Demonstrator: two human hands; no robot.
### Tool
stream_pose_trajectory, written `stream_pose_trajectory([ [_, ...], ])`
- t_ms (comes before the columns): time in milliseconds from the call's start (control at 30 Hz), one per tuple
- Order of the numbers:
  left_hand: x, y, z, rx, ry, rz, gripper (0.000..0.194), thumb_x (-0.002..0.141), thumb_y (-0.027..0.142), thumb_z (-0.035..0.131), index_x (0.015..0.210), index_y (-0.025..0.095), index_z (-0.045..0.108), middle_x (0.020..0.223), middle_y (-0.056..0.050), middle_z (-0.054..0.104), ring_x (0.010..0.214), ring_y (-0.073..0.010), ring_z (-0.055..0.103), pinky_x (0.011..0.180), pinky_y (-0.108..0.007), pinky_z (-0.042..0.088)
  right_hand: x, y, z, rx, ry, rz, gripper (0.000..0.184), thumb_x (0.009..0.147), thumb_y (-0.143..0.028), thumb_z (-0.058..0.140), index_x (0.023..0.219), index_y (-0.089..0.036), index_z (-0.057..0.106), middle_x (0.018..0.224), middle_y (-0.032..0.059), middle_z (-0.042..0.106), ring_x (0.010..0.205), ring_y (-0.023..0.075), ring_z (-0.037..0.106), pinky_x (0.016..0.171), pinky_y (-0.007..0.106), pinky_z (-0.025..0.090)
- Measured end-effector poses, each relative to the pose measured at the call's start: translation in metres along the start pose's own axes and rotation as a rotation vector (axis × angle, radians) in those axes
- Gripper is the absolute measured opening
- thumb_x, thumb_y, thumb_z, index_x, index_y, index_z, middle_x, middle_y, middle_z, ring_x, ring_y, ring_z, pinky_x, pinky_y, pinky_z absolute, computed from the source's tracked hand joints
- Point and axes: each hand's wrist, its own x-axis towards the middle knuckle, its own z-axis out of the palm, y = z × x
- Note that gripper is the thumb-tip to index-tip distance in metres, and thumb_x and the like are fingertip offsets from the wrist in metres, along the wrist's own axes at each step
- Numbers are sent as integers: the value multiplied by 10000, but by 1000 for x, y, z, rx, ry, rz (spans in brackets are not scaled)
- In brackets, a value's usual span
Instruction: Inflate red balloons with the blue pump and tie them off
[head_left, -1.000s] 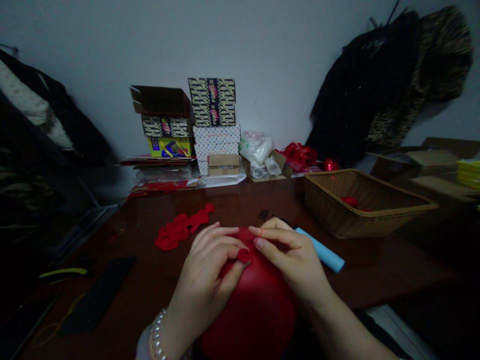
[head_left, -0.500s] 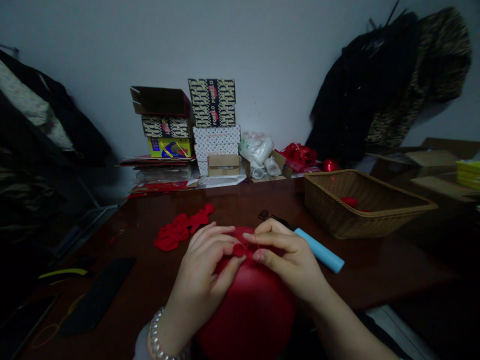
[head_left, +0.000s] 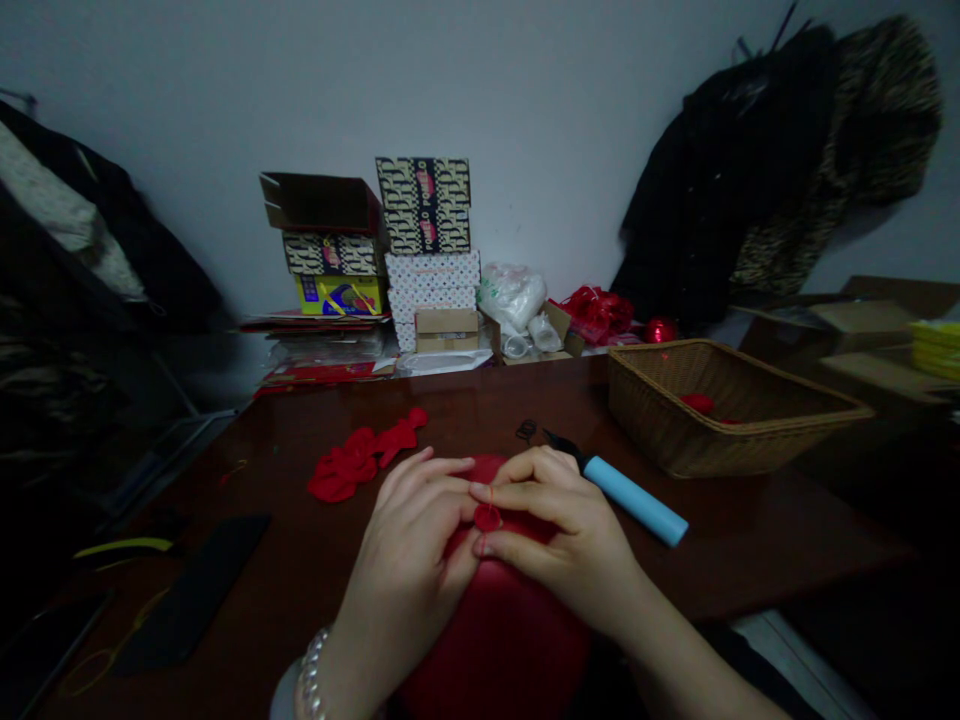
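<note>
Balloon [head_left: 510,630], front ctr., is apparently pinched at neck [head_left: 487,517] by L hand [head_left: 409,540]; band [head_left: 491,494] is stretched over R hand's [head_left: 581,530] spread thumb & index, prob. being looped round neck. Steady neck, taut band needed next.

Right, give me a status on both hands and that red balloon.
Left hand at neck of red balloon. Right hand straddles its mouth, thin red band on thumb and index finger. Blue tube beyond right hand, not blocking.
</note>
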Motion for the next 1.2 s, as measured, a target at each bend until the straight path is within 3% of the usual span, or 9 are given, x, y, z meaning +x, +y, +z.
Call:
stream_pose_trajectory([
  [267, 2, 4, 3, 26, 30, -10, 134, 804, 85, 593, 823, 216, 614, 912, -36, 702, 1086, -242, 591, 1039, -527, 353, 1, -7, 1, -76, 50, -45, 120, 804, -193, 712, 904, -259, 714, 829, 17, 666, 800, 185, 584, 747, 372, 387],
  [567, 3, 6, 3, 35, 57, -4, 139, 780, 109, 631, 834, 237, 645, 897, -12, 709, 1090, -245, 590, 1031, -508, 364, 0, -5, 0, -174, 63, -60, 91, 767, -143, 655, 774, -226, 618, 759, -6, 620, 742, 169, 574, 767, 372, 359],
  [767, 4, 7, 3, 30, 54, -4, 117, 797, 114, 635, 833, 225, 630, 895, -15, 705, 1068, -236, 592, 1017, -482, 366, 2, -3, -3, -150, 27, -46, 99, 775, -116, 632, 765, -212, 606, 719, -20, 602, 701, 147, 556, 745, 345, 353],
  [933, 3, 8, 3, 44, 70, -12, 73, 813, 144, 639, 824, 216, 630, 879, -32, 701, 960, -222, 615, 892, -415, 432, 1, -2, -4, -109, 7, -62, 97, 826, -145, 625, 872, -226, 650, 756, -10, 652, 722, 153, 580, 785, 349, 380],
  [1200, 1, 5, 4, 26, 87, -25, 54, 827, 188, 660, 866, 223, 647, 846, -17, 704, 801, -180, 622, 783, -357, 443, -2, 0, -5, 94, -13, 169, 78, 909, -235, 585, 910, -236, 662, 852, 21, 679, 818, 173, 608, 778, 319, 441],
])
